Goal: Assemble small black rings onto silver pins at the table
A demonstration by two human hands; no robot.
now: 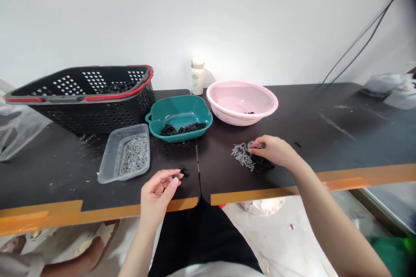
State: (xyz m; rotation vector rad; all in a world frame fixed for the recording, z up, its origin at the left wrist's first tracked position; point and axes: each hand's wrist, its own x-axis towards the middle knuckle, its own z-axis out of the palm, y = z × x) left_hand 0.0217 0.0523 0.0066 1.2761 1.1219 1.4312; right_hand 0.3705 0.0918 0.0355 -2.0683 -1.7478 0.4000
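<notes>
Small black pieces [261,164] heaped under right hand [272,150], beside silver pins [242,156].

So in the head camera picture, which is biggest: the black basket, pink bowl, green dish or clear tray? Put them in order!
Black basket first, then the pink bowl. The green dish and clear tray look about the same, so I can't rank them.

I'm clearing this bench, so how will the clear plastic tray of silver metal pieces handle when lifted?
The clear plastic tray looks thin-walled, so it will probably flex slightly. The loose silver metal pieces covering its floor likely make it heavier than it looks, and they could slide and spill if it tilts.
</notes>
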